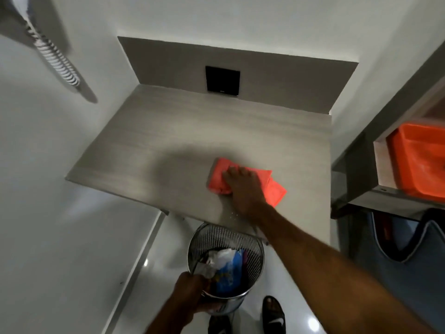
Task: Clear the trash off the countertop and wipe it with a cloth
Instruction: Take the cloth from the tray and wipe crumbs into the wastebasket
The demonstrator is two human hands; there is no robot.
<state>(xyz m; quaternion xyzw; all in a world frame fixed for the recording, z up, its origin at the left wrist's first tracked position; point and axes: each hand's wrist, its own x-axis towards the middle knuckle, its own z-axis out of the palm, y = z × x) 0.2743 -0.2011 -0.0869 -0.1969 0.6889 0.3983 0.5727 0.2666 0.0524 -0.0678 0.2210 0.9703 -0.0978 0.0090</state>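
Left hand [190, 290] nearest; fingers curled round near rim of round perforated steel bin [224, 235], held just under near edge of grey wood-grain countertop [168, 141]; crumpled paper & blue-printed wrapper trash [226, 261] inside. Right hand [243, 186] palm-down on coral-pink fabric cloth [219, 179] at near-right of top, fingers bunched into its folds. Cloth looks soft, light, prob. slides easily; hold over middle w/ firm palm so it won't ruck. Pale specks by near edge; too small to tell.

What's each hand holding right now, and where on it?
Left hand grips the mesh bin by its near rim. Right hand bunches the pink cloth at its middle, on the countertop.
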